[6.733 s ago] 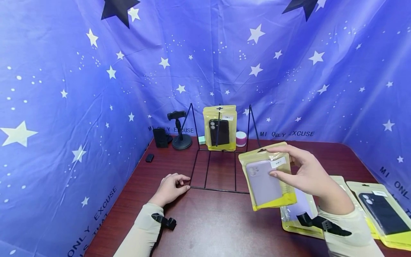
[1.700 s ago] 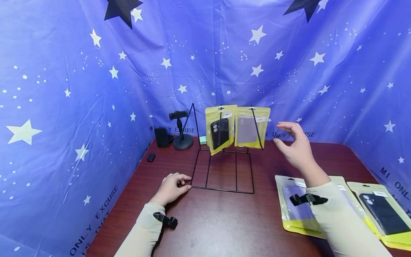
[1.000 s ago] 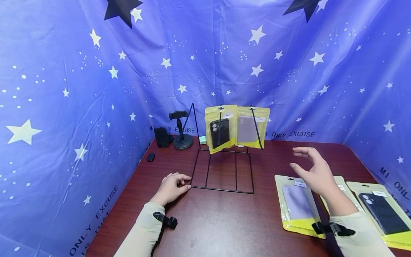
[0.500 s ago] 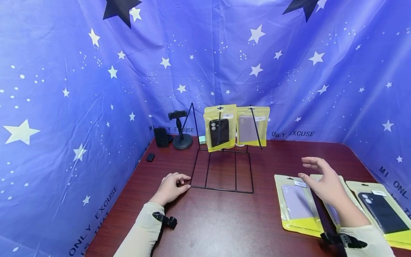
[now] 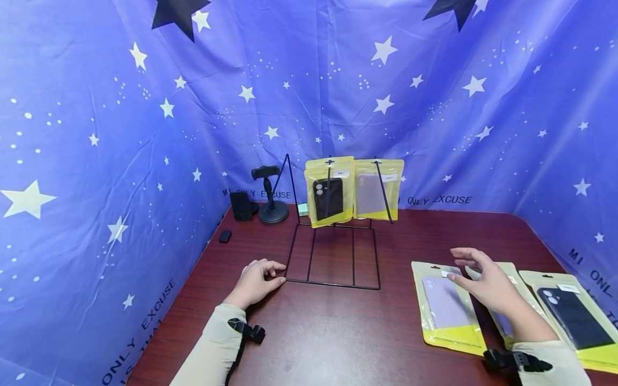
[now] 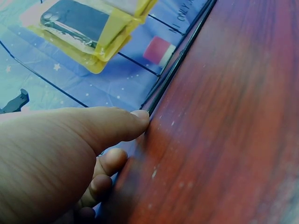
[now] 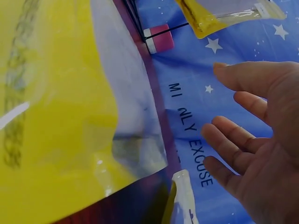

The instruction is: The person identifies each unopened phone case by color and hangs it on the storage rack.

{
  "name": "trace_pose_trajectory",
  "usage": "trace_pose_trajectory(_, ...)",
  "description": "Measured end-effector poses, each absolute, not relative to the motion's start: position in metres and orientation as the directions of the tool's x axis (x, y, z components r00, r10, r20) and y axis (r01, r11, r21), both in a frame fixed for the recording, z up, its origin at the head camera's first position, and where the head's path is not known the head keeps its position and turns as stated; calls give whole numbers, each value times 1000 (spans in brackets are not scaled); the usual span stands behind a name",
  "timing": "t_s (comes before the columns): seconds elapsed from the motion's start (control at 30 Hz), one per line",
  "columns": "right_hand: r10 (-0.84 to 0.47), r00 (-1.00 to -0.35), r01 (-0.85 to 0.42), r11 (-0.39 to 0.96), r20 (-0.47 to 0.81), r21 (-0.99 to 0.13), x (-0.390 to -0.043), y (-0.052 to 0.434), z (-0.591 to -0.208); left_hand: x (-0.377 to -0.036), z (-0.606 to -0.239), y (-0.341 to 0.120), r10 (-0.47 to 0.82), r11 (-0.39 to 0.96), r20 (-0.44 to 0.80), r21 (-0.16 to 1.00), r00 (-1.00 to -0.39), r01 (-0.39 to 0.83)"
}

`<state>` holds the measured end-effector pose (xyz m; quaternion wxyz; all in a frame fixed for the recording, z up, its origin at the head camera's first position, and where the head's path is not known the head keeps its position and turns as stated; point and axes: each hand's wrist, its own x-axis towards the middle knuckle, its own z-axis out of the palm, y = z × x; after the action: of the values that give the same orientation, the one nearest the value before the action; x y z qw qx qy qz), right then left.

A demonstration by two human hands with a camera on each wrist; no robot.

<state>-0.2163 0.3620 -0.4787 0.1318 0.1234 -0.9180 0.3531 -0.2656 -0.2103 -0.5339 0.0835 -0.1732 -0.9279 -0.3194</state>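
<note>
My left hand (image 5: 256, 284) pinches the front left corner of a black wire display rack (image 5: 333, 284); in the left wrist view the thumb (image 6: 126, 122) lies over the wire. From the rack's hooks hang a bagged black phone case (image 5: 329, 198) and, to its right, a bagged lilac phone case (image 5: 370, 193). Over the table's right side hovers my right hand (image 5: 492, 287), fingers spread and holding nothing. Below it lie a yellow-edged bag with a lilac case (image 5: 446, 305), a partly covered middle bag (image 5: 507, 268) and a bag with a black case (image 5: 574, 316).
A round-based black phone stand (image 5: 273, 212), a smaller black stand (image 5: 241, 206) and a small black block (image 5: 225, 236) are at the back left. Behind the rack sit a mint box (image 5: 302, 209) and a pink-and-white jar (image 7: 161, 38). Starry blue cloth (image 5: 270, 80) encloses the dark red table (image 5: 318, 332).
The lilac case bag, earlier in my right hand, now hangs on the rack's right hook. My right hand has let go and moved down right, over the lying bags. My left hand has stayed put.
</note>
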Motion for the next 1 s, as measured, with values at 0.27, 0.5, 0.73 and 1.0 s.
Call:
trace_pose_trajectory(0.27,-138,-957,-273,728,256,-628,-218,369,-486,-266,-535,-210,264,737,261,567,-929,369)
trace_pose_trajectory(0.5,-139,-969,-240,727,204,-643,-221,371,-491,-266,-535,-210,270,731,270,567,-924,380)
trace_pose_trajectory(0.73,-147,-973,-230,727,180,-647,-223,373,-493,-266,-532,-210,267,733,249,575,-931,364)
trace_pose_trajectory(1.0,-169,-970,-242,734,175,-635,-220,371,-491,-265,-532,-209,263,740,246,569,-933,359)
